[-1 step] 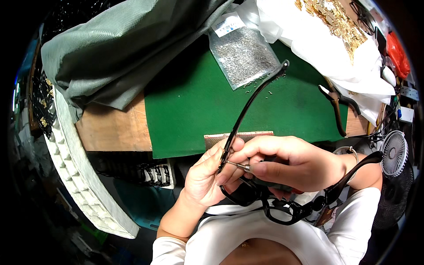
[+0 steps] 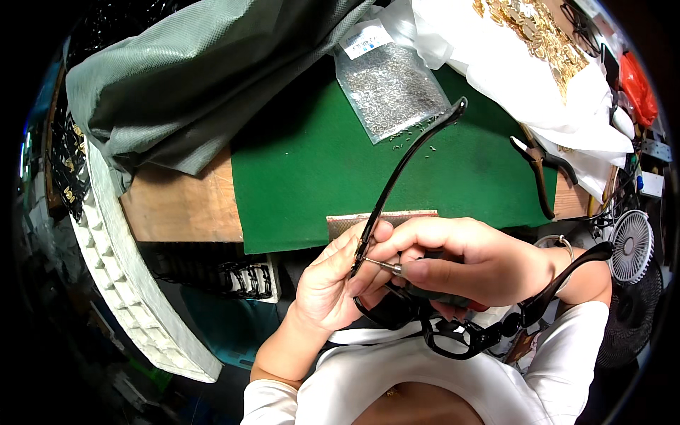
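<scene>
Pinching glasses [image 2: 397,312] in left fingers [image 2: 340,262], seemingly bracing them against the screwdriver [image 2: 386,266] pinched in right fingers [image 2: 428,271], by the near edge of the surface [image 2: 184,205].

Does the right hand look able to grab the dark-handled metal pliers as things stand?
Probably not: the right hand is occupied with a slim silver-shafted screwdriver, though nothing appears to cover the pliers.
</scene>
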`<state>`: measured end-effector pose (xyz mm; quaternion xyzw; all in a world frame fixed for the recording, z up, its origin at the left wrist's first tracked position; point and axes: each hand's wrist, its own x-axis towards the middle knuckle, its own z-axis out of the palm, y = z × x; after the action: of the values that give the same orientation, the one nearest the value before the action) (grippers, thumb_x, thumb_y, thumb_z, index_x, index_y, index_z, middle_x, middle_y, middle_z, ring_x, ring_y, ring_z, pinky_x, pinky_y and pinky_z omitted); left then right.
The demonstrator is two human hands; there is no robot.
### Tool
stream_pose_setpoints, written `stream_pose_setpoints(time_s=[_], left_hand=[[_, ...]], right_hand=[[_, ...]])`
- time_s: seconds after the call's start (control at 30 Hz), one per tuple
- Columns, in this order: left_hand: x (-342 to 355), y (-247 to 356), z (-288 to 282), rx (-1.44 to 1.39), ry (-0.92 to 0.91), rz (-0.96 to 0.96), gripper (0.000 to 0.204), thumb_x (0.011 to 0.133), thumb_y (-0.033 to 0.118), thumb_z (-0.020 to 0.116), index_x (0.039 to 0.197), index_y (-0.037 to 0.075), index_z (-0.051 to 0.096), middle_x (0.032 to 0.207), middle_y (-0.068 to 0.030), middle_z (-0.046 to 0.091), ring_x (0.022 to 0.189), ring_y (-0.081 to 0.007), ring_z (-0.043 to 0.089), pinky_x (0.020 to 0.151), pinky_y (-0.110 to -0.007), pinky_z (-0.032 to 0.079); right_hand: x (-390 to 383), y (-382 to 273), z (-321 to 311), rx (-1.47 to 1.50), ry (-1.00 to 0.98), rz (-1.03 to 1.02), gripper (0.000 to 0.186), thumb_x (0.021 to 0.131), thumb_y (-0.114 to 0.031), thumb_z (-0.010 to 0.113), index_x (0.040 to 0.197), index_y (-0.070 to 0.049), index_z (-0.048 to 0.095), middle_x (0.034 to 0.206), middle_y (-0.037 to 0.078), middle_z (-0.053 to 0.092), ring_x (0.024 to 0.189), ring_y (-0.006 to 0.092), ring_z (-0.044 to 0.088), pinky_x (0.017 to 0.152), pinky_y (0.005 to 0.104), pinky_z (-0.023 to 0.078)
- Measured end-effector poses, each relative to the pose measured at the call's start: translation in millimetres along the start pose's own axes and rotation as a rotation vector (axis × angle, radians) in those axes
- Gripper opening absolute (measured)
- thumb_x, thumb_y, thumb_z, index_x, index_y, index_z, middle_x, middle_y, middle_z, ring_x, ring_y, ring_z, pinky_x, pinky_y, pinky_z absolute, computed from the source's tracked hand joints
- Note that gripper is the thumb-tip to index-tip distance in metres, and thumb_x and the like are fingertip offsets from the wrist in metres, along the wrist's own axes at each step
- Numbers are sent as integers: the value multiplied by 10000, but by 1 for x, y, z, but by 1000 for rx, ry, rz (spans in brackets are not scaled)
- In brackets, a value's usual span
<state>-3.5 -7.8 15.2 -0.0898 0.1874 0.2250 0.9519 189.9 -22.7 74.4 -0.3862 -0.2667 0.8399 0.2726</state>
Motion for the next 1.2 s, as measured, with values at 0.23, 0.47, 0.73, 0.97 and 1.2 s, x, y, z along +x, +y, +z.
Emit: stream_pose_setpoints(time_s=[0.23, 0.47, 0.73, 0.97, 1.2], left_hand=[[3, -3, 2, 78, -15, -8, 354, 880, 244, 478, 1153, 19, 459, 576, 8, 439, 523, -73, 386, 512, -207, 352], [7, -5, 0, 81, -56, -2, 356, 886, 257, 470, 1161, 32, 457, 568, 16, 423, 550, -74, 390, 653, -247, 404], [10, -2, 7, 114, 25, -22, 354, 901, 266, 435, 1174, 40, 453, 560, 17, 414, 589, -88, 408, 652, -259, 414], [-25, 57, -5, 322, 94, 477, 278, 923, 227, 380, 1074, 23, 495, 522, 28, 350, 499, -88, 299, 572, -253, 368], [-16, 41, 10, 1957, 766, 1027, 445, 921, 273, 385, 1244, -33, 393, 1137, -149, 497, 992, -221, 497, 888, -329, 364]], right_hand=[[-4, -4, -3, 112, -18, 244, 276, 885, -203, 453, 1049, 19, 447, 840, 66, 616, 429, 63, 480, 316, 171, 336], [-5, 1, -2, 150, 38, 219, 338, 904, -206, 438, 1161, -9, 344, 722, 37, 544, 439, 67, 484, 330, 172, 328], [-4, 9, -9, 42, 54, 188, 362, 889, -261, 459, 1112, 16, 393, 743, 36, 562, 484, 75, 497, 383, 193, 374], [-26, 14, -46, -318, 383, 118, 358, 866, -266, 508, 1093, 7, 463, 858, 75, 556, 580, 99, 524, 495, 231, 447], [-21, 34, -52, -848, 573, -305, 243, 826, -151, 500, 991, 13, 428, 928, 183, 536, 860, 332, 547, 747, 380, 442]])
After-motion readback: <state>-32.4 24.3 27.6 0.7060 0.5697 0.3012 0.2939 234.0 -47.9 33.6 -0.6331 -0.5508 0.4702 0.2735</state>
